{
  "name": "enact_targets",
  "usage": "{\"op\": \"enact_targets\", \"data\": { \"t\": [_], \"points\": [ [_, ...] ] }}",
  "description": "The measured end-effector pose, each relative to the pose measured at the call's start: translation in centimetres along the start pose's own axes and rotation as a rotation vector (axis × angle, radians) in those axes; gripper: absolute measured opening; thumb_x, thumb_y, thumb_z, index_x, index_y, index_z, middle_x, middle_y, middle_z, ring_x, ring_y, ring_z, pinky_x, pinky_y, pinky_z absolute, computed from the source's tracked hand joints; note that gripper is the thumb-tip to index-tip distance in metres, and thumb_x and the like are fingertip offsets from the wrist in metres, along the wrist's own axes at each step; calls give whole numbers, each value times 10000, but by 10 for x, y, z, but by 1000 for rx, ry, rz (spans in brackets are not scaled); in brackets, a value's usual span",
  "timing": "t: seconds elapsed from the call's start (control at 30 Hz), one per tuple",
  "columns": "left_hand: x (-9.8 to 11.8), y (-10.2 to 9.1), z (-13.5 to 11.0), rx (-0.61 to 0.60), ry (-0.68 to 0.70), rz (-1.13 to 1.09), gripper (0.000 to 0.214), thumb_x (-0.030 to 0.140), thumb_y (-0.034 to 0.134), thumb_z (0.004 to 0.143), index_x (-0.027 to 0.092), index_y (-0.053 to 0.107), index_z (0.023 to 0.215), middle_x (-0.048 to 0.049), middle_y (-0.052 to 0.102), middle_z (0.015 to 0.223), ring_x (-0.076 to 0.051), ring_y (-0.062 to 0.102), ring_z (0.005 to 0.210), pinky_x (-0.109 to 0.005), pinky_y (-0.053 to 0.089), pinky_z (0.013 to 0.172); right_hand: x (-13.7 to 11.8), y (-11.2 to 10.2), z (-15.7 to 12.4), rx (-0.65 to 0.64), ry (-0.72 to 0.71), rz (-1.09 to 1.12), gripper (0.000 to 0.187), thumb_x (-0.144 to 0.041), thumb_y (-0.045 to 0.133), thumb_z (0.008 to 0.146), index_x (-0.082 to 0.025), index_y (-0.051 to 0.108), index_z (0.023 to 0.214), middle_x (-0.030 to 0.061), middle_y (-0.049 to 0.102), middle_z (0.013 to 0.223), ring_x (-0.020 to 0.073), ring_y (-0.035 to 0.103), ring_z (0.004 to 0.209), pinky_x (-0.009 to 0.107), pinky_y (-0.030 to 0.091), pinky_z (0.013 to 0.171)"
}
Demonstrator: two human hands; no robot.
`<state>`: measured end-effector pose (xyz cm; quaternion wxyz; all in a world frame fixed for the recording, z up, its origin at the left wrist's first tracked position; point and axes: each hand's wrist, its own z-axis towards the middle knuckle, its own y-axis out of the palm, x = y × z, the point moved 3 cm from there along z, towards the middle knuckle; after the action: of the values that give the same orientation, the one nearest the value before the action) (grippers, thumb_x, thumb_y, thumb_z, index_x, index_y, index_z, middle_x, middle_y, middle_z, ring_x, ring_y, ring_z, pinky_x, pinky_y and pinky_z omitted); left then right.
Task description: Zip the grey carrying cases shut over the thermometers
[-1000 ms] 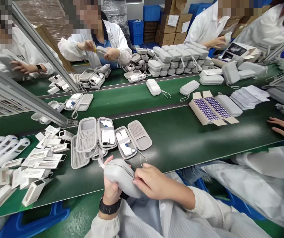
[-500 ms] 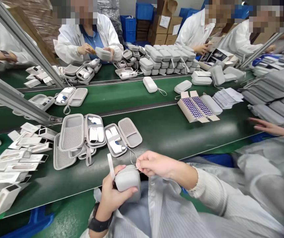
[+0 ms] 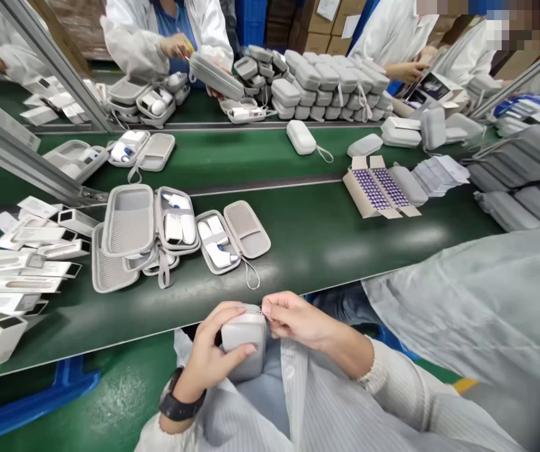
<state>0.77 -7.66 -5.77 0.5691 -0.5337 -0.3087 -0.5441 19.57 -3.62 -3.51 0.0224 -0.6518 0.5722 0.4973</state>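
A grey zip case (image 3: 245, 342) stands on end close to my body. Wrapped around its left side and top, my left hand (image 3: 216, 348) grips it, a black watch on that wrist. At the case's upper right corner my right hand (image 3: 293, 319) pinches the zipper pull, which is mostly hidden by the fingertips. Just beyond my hands on the bench lies an open case (image 3: 242, 235) holding a white and blue handheld device (image 3: 221, 255) under a strap. Left of it, more open cases (image 3: 131, 220) are stacked, the top one holding a similar device.
Small white boxes (image 3: 29, 251) are heaped at the left beside a metal post (image 3: 39, 150). A carton of purple-topped batteries (image 3: 368, 207) and paper leaflets (image 3: 439, 176) lie at right. Closed cases (image 3: 326, 78) are piled opposite, where co-workers sit. A person's grey sleeve (image 3: 430, 282) is close on my right.
My right hand keeps its pinch at the case's corner; my left fingers have shifted over its top. The strap loop at left is no longer visible. The neighbour's hand at right has left view.
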Motion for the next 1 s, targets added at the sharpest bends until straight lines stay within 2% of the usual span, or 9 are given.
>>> {"op": "enact_targets", "data": {
  "t": [0.1, 0.23, 0.33, 0.43, 0.57, 0.67, 0.77, 0.83, 1.0],
  "points": [
    [0, -4, 0, -128, -43, -57, 497, 288, 825, 773, 277, 570, 1200, -70, 625, 1143, -235, 634, 1020, -362, 521, 848, 15, 1, 1, -33, 6, 66, 431, -472, 754, 823, -196, 467, 657, -143, 303, 454, 33, 199, 400, 233, 344, 541],
    [2, -10, -3, -219, -99, -58, 457, 266, 808, 792, 266, 559, 1175, -76, 593, 1157, -235, 611, 1044, -364, 501, 868, 29, 3, 4, -63, 24, 85, 415, -481, 748, 819, -204, 478, 670, -158, 300, 421, 33, 222, 360, 288, 477, 623],
    [7, -13, -5, -204, -100, -12, 455, 265, 785, 810, 252, 540, 1193, -86, 583, 1154, -246, 604, 1062, -385, 495, 895, 31, 8, 10, -35, 16, 26, 376, -472, 719, 814, -205, 491, 678, -159, 308, 402, 38, 235, 353, 279, 481, 600],
    [16, -19, -5, -193, -77, 99, 422, 253, 773, 814, 237, 553, 1173, -100, 574, 1182, -263, 589, 1107, -403, 484, 930, 25, 13, 16, 21, -11, -121, 275, -368, 661, 817, -207, 494, 668, -143, 340, 388, 51, 284, 363, 249, 438, 546],
    [28, -26, -10, -227, -105, 168, 432, 277, 787, 804, 241, 558, 1168, -82, 593, 1170, -242, 605, 1078, -363, 498, 901, 15, 22, 19, -50, 47, -269, 211, -305, 602, 801, -206, 492, 651, -134, 348, 394, 56, 287, 374, 237, 395, 503],
    [31, -24, -18, -125, -146, 175, 530, 303, 807, 782, 243, 529, 1229, -68, 619, 1132, -229, 633, 1011, -343, 511, 847, 3, 25, 15, -86, 81, -326, 257, -318, 615, 800, -202, 462, 629, -118, 362, 448, 50, 283, 400, 218, 285, 451],
    [31, -13, -23, 27, -179, 164, 584, 313, 852, 718, 236, 531, 1200, -45, 654, 1063, -213, 653, 908, -330, 523, 787, -16, 26, 7, -70, 82, -462, 303, -298, 609, 814, -192, 435, 588, -99, 360, 487, 45, 256, 432, 226, 157, 437],
    [33, -3, -23, 104, -170, 128, 578, 300, 870, 691, 239, 544, 1165, -41, 674, 1049, -212, 664, 888, -332, 532, 776, -28, 26, 0, -68, 93, -512, 300, -269, 598, 817, -183, 445, 573, -91, 361, 497, 45, 240, 446, 236, 128, 448],
    [37, 9, -22, 172, -4, 21, 480, 236, 869, 696, 258, 603, 1095, -73, 706, 1137, -251, 676, 1042, -384, 544, 868, -27, 24, -18, -114, 164, -251, 304, -319, 636, 821, -187, 460, 611, -122, 288, 489, 38, 173, 430, 240, 150, 474]
  ]
}}
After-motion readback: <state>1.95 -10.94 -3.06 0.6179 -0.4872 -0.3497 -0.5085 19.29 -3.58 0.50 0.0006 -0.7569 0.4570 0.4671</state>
